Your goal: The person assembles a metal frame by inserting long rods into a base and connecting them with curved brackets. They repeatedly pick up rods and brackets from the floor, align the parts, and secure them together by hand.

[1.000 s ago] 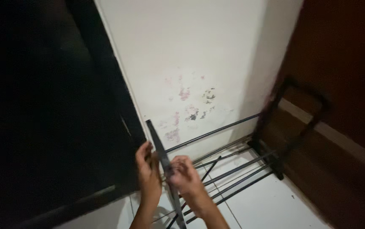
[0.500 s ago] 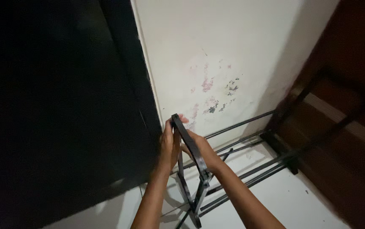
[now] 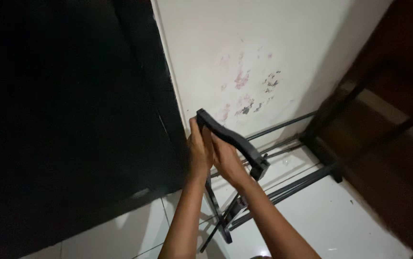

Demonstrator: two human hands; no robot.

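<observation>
A black metal rack frame stands on the white tiled floor against a stained white wall. Its near side piece has a flat black top bar (image 3: 237, 141) that runs from upper left to lower right. My left hand (image 3: 198, 151) grips the left end of that bar. My right hand (image 3: 224, 156) lies next to it, pressed on the bar's underside and side. Thin black rails (image 3: 283, 125) run from the near side piece to the far side frame (image 3: 333, 170) at the right.
A dark door or panel (image 3: 72, 120) fills the left half of the view. A brown wooden surface (image 3: 398, 120) rises at the right. Glossy white floor tiles (image 3: 340, 225) lie beneath the rack. The wall (image 3: 249, 62) carries pink and dark stains.
The view has shifted closer and the rack's side bar has risen in the picture. Both hands have moved together up onto the bar's upper end.
</observation>
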